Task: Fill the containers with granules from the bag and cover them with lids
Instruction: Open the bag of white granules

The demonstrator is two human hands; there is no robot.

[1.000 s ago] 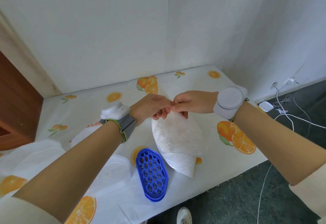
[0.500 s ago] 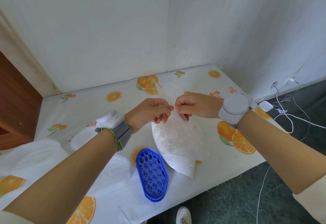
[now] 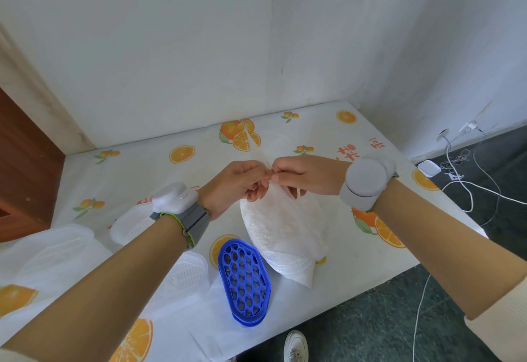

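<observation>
Head view: the clear bag of white granules lies near the front edge of the bench, on an orange-print cover, with its slack top drawn upward. The left hand and right hand meet above it, almost touching. Each grip is clamped on the bag's top edge, thumb and fingers pinching the film. Just left of the bag a blue honeycomb-lattice tray lies flat. Further left sit 3 translucent white containers, 1 partly hidden under the left forearm. Cables trail over the dark floor at right.
</observation>
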